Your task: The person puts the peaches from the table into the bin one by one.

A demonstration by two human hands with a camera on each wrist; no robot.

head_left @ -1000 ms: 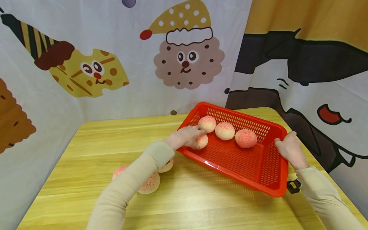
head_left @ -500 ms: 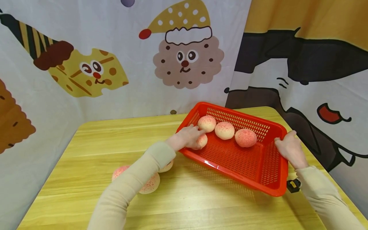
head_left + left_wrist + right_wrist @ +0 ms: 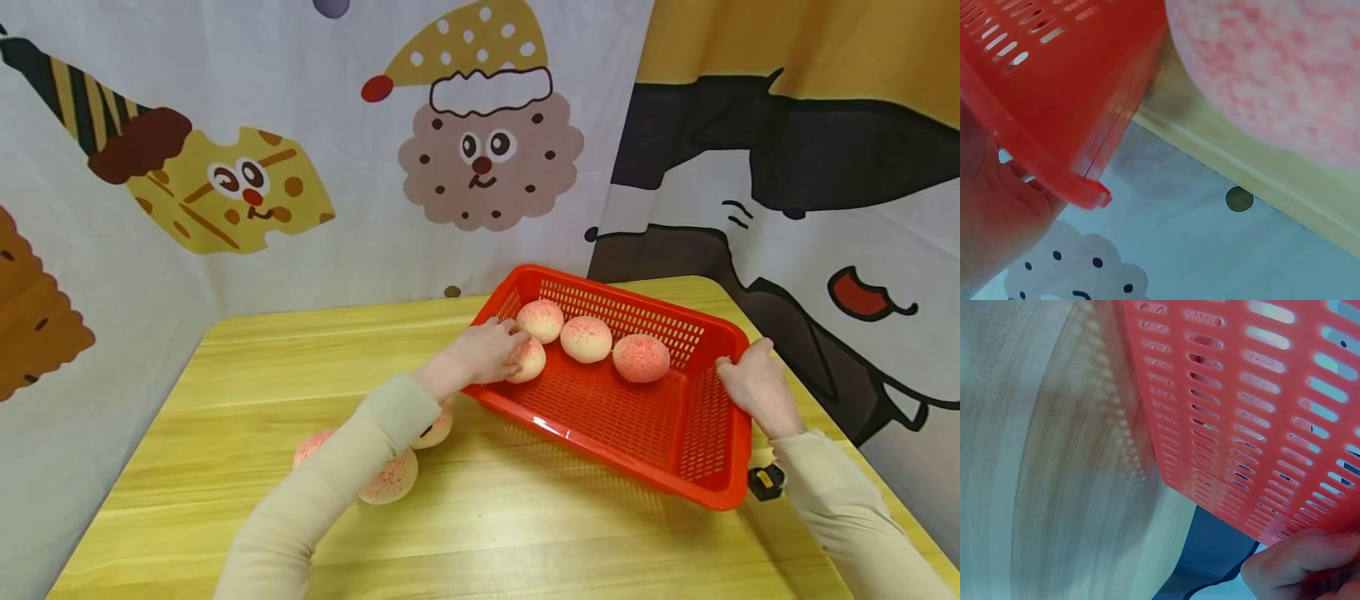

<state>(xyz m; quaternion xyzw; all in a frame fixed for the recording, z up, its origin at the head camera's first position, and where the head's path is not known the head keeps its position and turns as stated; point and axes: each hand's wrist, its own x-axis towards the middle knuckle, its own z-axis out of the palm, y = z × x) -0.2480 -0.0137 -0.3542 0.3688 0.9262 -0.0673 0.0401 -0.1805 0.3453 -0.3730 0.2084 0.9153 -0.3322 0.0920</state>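
Several round, pink-and-cream, peach-like balls sit in the red slotted plastic basket (image 3: 600,462). The left hand (image 3: 483,354) reaches over the basket's left end, its loosely bent fingers next to the nearest peach-like ball (image 3: 531,362). From the left wrist view, the palm is beside the basket rim and the fingertips are hidden behind it. At the opposite end, the right hand (image 3: 757,387) grips the basket's rim; its curled fingers (image 3: 1291,565) show at the edge in the right wrist view. The basket looks slightly tilted, with shadow beneath its near side.
More peach-like balls, including one speckled ball (image 3: 390,479), lie on the wooden table (image 3: 480,542) beneath the left forearm. A small black-and-yellow device (image 3: 767,482) is by the right wrist. A printed cartoon curtain (image 3: 360,250) hangs behind the table.
The left hand has drawn back slightly leftward and up from the near peach-like ball, which shows more fully. The right hand and the basket have stayed almost still.
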